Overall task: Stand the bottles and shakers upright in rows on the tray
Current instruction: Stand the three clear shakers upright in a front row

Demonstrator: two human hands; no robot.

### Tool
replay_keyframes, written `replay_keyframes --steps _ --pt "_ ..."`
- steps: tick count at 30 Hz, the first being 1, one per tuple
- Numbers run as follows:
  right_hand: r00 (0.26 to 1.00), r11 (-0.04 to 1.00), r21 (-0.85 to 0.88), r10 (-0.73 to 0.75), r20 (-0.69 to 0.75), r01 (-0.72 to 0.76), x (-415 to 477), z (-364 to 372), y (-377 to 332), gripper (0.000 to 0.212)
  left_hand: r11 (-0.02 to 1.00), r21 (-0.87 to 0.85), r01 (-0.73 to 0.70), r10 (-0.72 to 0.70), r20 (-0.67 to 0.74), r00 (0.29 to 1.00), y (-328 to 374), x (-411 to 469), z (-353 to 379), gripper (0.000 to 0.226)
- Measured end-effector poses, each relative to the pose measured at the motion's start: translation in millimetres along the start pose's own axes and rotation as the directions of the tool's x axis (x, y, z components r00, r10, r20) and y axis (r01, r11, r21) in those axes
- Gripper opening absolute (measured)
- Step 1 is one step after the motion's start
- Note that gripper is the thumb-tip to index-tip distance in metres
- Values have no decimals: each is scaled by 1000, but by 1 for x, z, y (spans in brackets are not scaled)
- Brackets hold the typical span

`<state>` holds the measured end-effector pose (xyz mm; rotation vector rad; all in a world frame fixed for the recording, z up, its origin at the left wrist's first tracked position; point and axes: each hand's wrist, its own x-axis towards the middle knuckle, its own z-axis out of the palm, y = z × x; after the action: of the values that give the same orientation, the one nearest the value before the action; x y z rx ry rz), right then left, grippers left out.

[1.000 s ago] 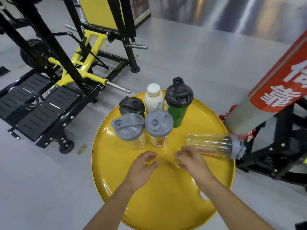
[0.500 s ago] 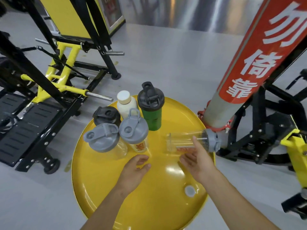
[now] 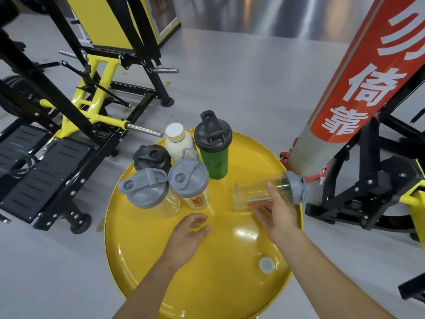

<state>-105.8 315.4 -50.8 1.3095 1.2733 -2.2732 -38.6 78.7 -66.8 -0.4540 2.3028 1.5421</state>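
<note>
Yellow round tray (image 3: 142,249) carries five upright containers at far left: green shaker (image 3: 215,155), white bottle (image 3: 178,143), black-lidded shaker (image 3: 151,156), two grey-lidded clear shakers (image 3: 147,192) (image 3: 190,187). Clear shaker with grey lid (image 3: 259,192) lies on side near right rim, lid toward red pillar (image 3: 358,84). Right hand (image 3: 278,215) spread, thumb on its body, no closed grip. Left hand (image 3: 186,236) loosely open, empty, over tray centre. Small white cap (image 3: 266,265) near front rim.
</note>
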Motion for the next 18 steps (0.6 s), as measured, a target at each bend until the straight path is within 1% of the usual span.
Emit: replay_keyframes --steps 2,4,7,10,13,16,18 --pt "998 998 5 -64 13 64 -1 3 3 56 1000 -5 2 -2 -9 1000 0 1 -2 22" --pt "989 989 -29 -146 35 147 -2 6 6 60 1000 -15 4 -4 -17 1000 -1 1 -3 22" --pt "954 953 -77 -287 87 294 -2 12 7 65 1000 -22 9 -9 -26 1000 -4 2 -5 21" --pt "899 882 -181 -413 143 434 -1 19 7 58 1000 -29 13 -14 -34 999 -7 2 -6 21" --pt "848 796 -294 -490 202 530 -1 25 9 64 999 -37 13 -15 -40 999 -9 1 -8 21" --pt "780 699 -344 -563 274 626 -2 30 12 60 999 -44 18 -20 -50 999 -12 -1 -13 21" --pt "737 647 -352 -583 344 676 2 32 15 67 998 -53 17 -20 -57 998 -15 -2 -17 20"
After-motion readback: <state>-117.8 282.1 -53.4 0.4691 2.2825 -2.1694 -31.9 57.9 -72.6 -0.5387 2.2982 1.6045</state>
